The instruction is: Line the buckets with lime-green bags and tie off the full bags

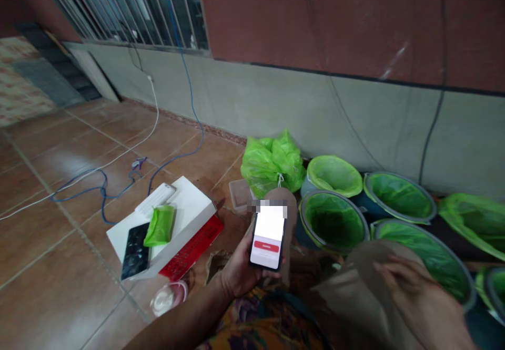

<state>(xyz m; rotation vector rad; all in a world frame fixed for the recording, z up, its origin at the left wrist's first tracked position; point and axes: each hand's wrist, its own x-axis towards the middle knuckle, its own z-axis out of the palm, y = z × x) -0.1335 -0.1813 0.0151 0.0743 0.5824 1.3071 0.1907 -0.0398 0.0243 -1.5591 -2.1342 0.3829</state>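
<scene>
My left hand (239, 272) is closed around a smartphone (268, 237), held upright above my lap. Its lit screen shows a white area and a red button, with a blurred-out patch at the top edge. My right hand (418, 295) is beside my right knee, holding nothing that I can see; its fingers look loosely stretched out, though motion softens them. Just beyond the phone sits a knotted green plastic bag (272, 163) on the floor.
Several bins with green liners, among them a near one (333, 221), stand along the wall at right. At left, a white box (189, 203) carries a dark tablet-like slab (136, 250) and a green packet (161, 225). A blue cable (192, 98) crosses the tiled floor.
</scene>
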